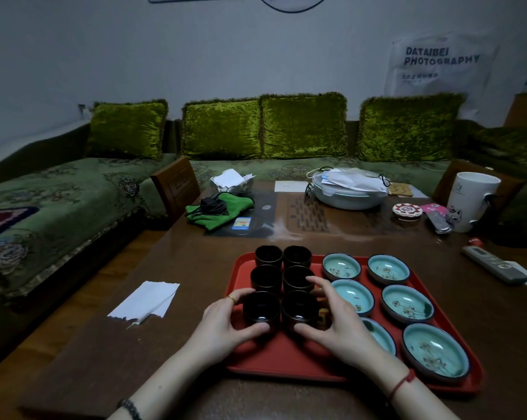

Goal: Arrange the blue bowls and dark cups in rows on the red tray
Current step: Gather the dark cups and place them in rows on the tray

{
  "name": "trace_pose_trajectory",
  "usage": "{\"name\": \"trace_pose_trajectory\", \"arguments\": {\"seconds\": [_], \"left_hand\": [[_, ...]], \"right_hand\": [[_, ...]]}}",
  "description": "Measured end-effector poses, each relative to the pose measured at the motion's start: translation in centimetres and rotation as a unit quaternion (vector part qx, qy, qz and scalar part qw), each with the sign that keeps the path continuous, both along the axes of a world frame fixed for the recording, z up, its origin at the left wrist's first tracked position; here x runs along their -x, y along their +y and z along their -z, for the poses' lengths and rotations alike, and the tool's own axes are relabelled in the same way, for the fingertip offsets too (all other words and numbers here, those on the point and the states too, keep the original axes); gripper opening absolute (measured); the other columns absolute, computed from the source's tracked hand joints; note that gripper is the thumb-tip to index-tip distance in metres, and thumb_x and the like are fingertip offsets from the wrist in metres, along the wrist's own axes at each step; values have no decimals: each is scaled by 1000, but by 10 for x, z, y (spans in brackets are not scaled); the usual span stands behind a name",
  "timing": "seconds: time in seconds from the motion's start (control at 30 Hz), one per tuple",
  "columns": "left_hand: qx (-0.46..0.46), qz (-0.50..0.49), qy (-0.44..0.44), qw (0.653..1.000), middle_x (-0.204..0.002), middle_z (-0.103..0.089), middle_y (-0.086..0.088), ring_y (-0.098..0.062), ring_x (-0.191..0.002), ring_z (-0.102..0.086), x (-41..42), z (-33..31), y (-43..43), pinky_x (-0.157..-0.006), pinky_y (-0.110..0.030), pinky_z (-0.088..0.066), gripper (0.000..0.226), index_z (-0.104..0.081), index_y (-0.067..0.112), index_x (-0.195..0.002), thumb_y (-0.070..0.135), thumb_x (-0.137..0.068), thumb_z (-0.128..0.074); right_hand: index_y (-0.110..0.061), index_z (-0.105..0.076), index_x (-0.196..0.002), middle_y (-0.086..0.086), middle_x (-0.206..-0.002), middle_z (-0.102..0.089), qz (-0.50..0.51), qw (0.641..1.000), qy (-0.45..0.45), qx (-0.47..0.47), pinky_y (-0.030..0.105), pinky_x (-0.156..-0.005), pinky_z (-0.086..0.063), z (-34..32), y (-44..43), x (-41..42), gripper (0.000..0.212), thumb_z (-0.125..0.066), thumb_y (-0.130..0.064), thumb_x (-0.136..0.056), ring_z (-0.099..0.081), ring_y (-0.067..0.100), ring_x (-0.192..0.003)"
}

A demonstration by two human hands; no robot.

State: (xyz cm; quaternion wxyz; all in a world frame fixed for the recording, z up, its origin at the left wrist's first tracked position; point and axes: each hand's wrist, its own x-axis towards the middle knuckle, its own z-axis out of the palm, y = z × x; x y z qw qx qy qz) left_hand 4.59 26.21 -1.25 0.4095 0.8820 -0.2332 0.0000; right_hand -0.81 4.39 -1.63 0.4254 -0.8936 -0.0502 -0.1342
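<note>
Green sofa (74, 189) with velvet cushions runs along the far wall, well beyond my hands. Dark wood table (165, 344) below me, cluttered at its far end: lidded white pot (347, 195), white mug (471, 198), green cloth (218, 209), remote (495, 268) off to the right, torn paper (145, 300) left of my left hand.

Red tray (283, 356) sits right under my hands. Six blue bowls (406, 303) fill its right half in two columns, outboard of my right hand; the near-left bowl is partly hidden behind that hand. Six dark cups (266, 278) stand in two columns on the left half, the pairs touching or nearly so.

My left hand (226, 322) is cupped around the near-left cup (261, 307), thumb in front, fingers curled over the far side. My right hand (332, 316) wraps the near-right cup (299, 310) the same way, fingers spread across its far side, reaching toward the middle cup.

Risks, as I judge them: squeezing the two near cups together could clack the rims or tip one. My right fingers could nudge the middle row out of line. My right wrist hovers over the hidden bowl, so dropping it could knock that bowl.
</note>
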Motion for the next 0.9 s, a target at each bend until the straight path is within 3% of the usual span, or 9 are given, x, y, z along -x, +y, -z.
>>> {"name": "trace_pose_trajectory", "arguments": {"seconds": [0.2,0.33,0.43,0.6,0.73,0.9], "left_hand": [[-2,-4,9,1000,-121,-60,7,-6,-118,-50,-3,0,-1,-106,-32,-37,65,-45,32,-123,45,-66,-75],[-2,-5,14,1000,-122,-60,6,-7,-118,-50,-4,-1,-2,-107,-32,-36,64,-45,33,-123,43,-67,-75],[2,-6,19,1000,-124,-60,5,-8,-120,-50,-4,-1,-3,-107,-33,-36,65,-43,32,-124,42,-68,-75],[-2,-4,8,1000,-132,-53,6,-9,-126,-45,-1,-4,-5,-111,-35,-32,71,-38,31,-130,42,-69,-74],[-9,-13,-55,998,-139,-42,7,-10,-131,-35,3,-13,-13,-113,-32,-26,75,-34,28,-134,42,-71,-72],[-29,23,-138,990,-140,-41,6,-11,-132,-32,5,-31,-42,-111,-28,-22,71,-35,25,-134,43,-74,-69]], "right_hand": [[-37,-33,-128,-19,-106,-50,15,1000,-5,0,0,-80,-37,-1,3,-1,76,-78,-30,-66,-48,-9,-100],[-36,-32,-128,-13,-111,-53,19,1000,-2,-1,14,-90,-39,-2,3,-1,77,-77,-30,-66,-49,0,-107],[-34,-32,-129,-11,-112,-52,19,1000,-2,1,16,-92,-39,-3,4,-1,77,-77,-29,-67,-49,3,-109],[-31,-32,-130,-9,-117,-52,12,1000,-5,7,5,-87,-34,-6,3,3,76,-77,-28,-68,-48,3,-111],[-38,-36,-122,-22,-111,-52,19,999,-29,-7,-2,-86,-31,-18,-11,11,70,-78,-30,-67,-48,-2,-110],[-36,-37,-125,-10,-118,-52,81,996,-31,-3,25,-95,-35,-31,-54,20,70,-77,-34,-68,-47,6,-114]]}}
